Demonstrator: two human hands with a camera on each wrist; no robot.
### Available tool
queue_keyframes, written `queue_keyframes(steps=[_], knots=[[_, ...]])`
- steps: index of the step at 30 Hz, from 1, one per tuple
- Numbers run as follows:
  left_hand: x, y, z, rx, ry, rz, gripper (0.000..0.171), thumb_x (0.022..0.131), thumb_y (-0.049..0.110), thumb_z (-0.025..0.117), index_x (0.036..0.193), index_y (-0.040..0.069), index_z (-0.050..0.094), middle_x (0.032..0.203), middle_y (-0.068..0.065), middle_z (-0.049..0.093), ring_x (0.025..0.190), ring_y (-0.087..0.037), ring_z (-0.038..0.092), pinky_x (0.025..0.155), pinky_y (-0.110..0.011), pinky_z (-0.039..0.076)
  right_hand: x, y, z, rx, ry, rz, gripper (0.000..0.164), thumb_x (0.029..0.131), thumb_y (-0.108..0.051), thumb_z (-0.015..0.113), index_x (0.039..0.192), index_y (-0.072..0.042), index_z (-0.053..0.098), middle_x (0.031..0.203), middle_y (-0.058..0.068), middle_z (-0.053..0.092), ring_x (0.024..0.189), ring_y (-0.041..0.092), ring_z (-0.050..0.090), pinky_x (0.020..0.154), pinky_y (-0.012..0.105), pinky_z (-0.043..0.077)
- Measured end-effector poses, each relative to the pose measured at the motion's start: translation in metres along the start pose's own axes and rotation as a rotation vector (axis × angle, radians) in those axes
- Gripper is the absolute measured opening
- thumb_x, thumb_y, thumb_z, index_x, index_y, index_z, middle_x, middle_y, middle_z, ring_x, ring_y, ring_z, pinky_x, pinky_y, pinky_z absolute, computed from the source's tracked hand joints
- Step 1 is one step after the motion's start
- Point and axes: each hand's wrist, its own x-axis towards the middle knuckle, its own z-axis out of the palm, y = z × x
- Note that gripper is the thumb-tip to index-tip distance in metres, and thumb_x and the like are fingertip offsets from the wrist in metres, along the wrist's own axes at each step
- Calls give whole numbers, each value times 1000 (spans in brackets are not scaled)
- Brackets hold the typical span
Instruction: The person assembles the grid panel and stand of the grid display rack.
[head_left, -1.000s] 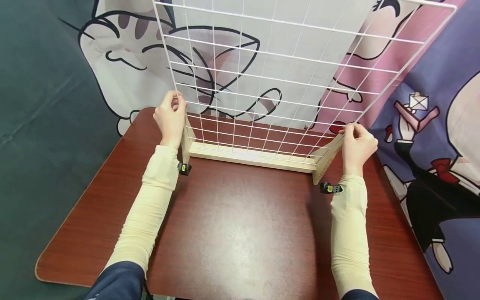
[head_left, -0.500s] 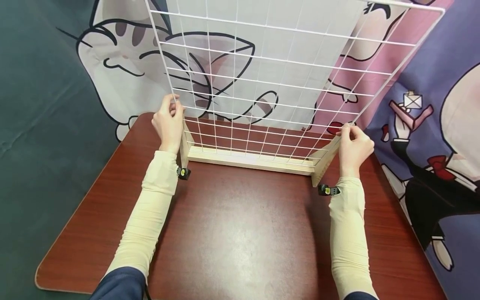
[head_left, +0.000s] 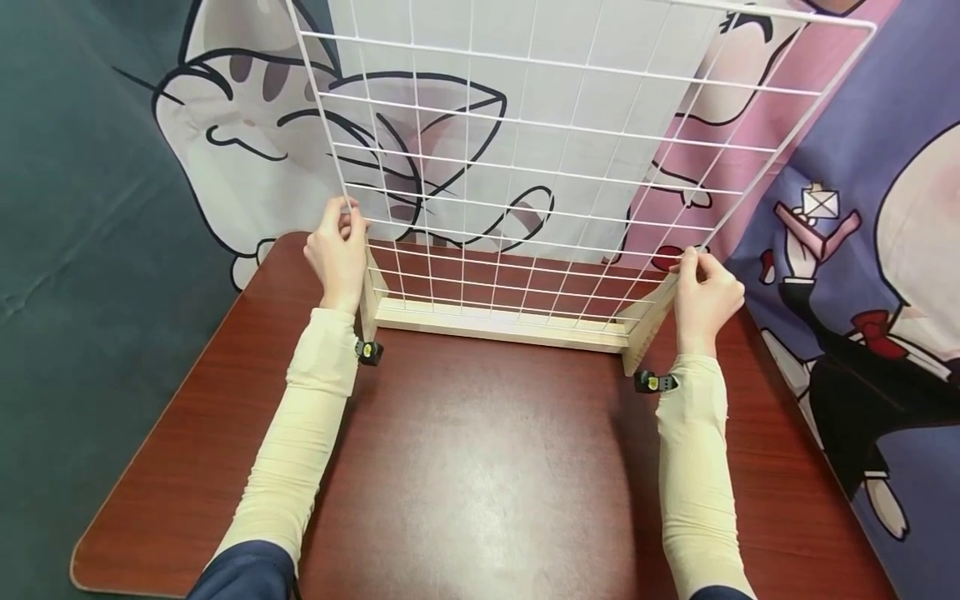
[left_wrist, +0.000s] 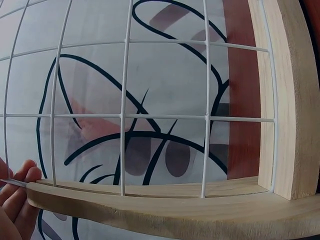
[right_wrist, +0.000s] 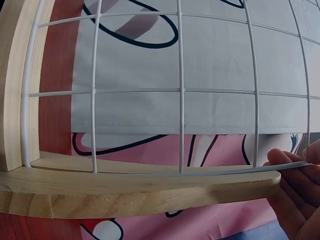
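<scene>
A white wire grid panel (head_left: 525, 150) stands upright in a pale wooden stand (head_left: 502, 327) at the back of the table. My left hand (head_left: 337, 254) pinches the panel's left edge wire just above the stand's left side post (left_wrist: 125, 212). Opposite it, my right hand (head_left: 707, 298) pinches the right edge wire at the top end of the right side post (right_wrist: 140, 195). In both wrist views the grid's edge wires lie along the inside of the wooden posts, and its bottom wire sits by the bottom rail.
The stand rests on a reddish-brown table (head_left: 480, 467) with a rounded left corner. Behind hangs a cloth backdrop (head_left: 225, 167) printed with a cartoon cat, continuing in pink and purple at right. A small dark camera (head_left: 368, 352) is strapped at the left wrist.
The whole scene has shifted slightly downward and left in the head view. Both hands keep their hold on the grid's edges, and the panel stays in the stand.
</scene>
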Motion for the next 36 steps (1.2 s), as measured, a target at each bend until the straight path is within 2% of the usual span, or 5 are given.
queue_keyframes(steps=[20, 28, 31, 33, 36], knots=[[-2, 2, 2, 7, 0, 3, 22, 97, 26, 52, 104, 11, 67, 88, -4, 77, 85, -19, 75, 76, -43, 44, -4, 9, 3, 9, 29, 24, 32, 93, -33, 57, 82, -11, 77, 84, 13, 75, 81, 34, 67, 75, 37, 39], [-2, -1, 1, 13, -5, -2, 24, 99, 29, 51, 106, 12, 66, 91, -2, 77, 86, -22, 74, 81, -43, 43, 0, 5, 3, 26, 47, 7, 32, 93, -32, 58, 83, -9, 77, 84, 14, 75, 81, 36, 67, 77, 41, 40], [-3, -2, 1, 16, -1, 12, 25, 99, 30, 50, 107, 12, 66, 91, -3, 77, 86, -24, 74, 81, -45, 42, 1, 4, 3, 28, 53, 0, 30, 93, -30, 58, 84, -9, 77, 84, 14, 75, 80, 34, 67, 74, 37, 40], [-5, -3, 1, 15, 1, 17, 25, 100, 30, 49, 107, 13, 66, 91, -3, 77, 86, -25, 73, 80, -46, 42, 0, 5, 3, 26, 54, 4, 29, 93, -30, 59, 84, -9, 77, 84, 13, 75, 73, 24, 68, 72, 31, 38], [-7, -4, 1, 10, 4, 22, 26, 100, 31, 49, 107, 13, 66, 90, -3, 77, 85, -25, 73, 79, -46, 42, -3, 7, 2, 34, 53, 9, 31, 93, -32, 59, 84, -9, 77, 84, 13, 75, 56, -7, 56, 69, 24, 34]])
